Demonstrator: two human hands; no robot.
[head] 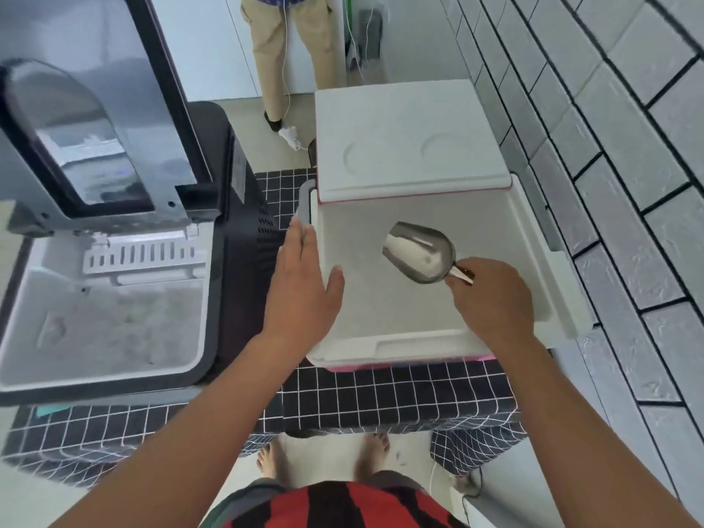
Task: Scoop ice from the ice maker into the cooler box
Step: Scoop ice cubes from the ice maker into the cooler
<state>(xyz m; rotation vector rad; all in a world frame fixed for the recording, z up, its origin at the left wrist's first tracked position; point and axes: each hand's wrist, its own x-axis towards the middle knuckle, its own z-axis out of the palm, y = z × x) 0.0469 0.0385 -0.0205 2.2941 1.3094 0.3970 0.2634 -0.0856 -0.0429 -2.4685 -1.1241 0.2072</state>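
Note:
A white cooler box point(548, 283) stands open on the right of the table, its lid point(407, 139) swung back. My right hand point(491, 295) grips the handle of a metal scoop point(419, 253) held over the box's inside, mouth pointing away and left. My left hand point(304, 283) lies flat with fingers spread on the box's left rim, next to its grey handle point(304, 200). On the left sits the black ice maker point(236, 238), lid point(95, 127) raised, with pale ice in its white bin point(114, 318).
A black checked cloth point(381, 394) covers the table. A grey brick wall point(628, 165) runs along the right. Another person's legs point(278, 55) stand beyond the table, with a white cable hanging down. My bare feet point(324, 457) show below the table edge.

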